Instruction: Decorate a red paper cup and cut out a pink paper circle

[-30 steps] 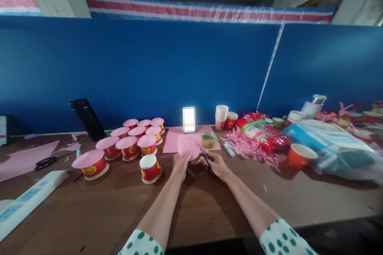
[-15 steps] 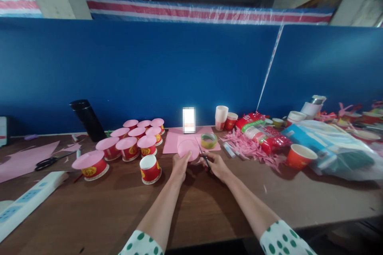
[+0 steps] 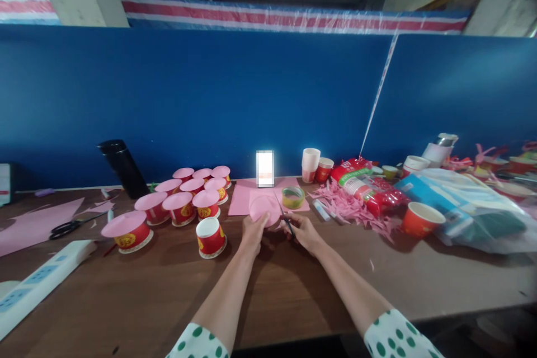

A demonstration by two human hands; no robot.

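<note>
Between thumb and fingers my left hand [image 3: 254, 232] grips a round pink paper disc [image 3: 264, 208], held over the near edge of a pink paper sheet [image 3: 240, 201]. My right hand [image 3: 305, 232] is closed around black scissors [image 3: 287, 225], whose blades point up and left beside the disc's right edge. Behind the scissors a roll of tape [image 3: 293, 197] lies on the sheet. Left of my left hand stands a red paper cup [image 3: 211, 238] with a bare white top. Several red cups topped with pink discs [image 3: 127, 224] are grouped further left.
A lit phone-like screen [image 3: 264, 169] stands behind the sheet. Stacked paper cups [image 3: 310, 165], pink paper shreds [image 3: 344, 204], a red plastic package [image 3: 369, 187] and an orange cup [image 3: 422, 220] are to the right. A black bottle [image 3: 123, 169], other scissors [image 3: 69, 228] and a power strip [image 3: 46, 277] lie left.
</note>
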